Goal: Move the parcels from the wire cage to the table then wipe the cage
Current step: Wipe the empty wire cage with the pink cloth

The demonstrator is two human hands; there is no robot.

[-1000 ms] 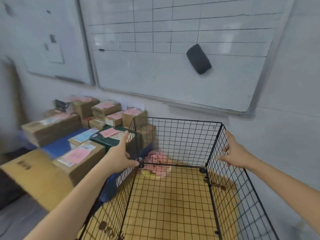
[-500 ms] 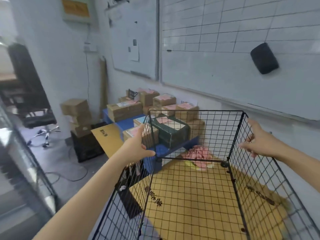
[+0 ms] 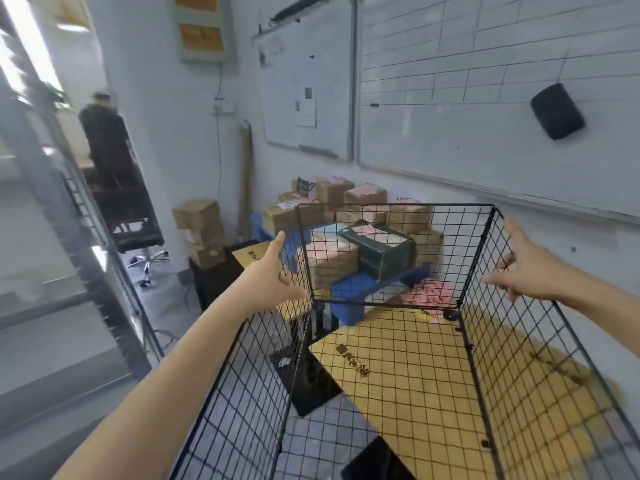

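Parcels [image 3: 349,237] on table [image 3: 374,287] behind wire cage [image 3: 391,258].

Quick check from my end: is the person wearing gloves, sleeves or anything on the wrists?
No. Both forearms are bare as far as the frame shows. The left hand and right hand carry no gloves, and no watch, ring or band is visible.

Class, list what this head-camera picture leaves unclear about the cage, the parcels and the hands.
- Cage: near end cut off by the bottom edge, head view.
- Parcels: labels too small and blurred; rear ones hidden by those in front.
- Left hand: grip unclear, fingers blurred against the mesh.
- Right hand: fingers spread; contact with the mesh unclear.
- Pink heap: blurred behind mesh.
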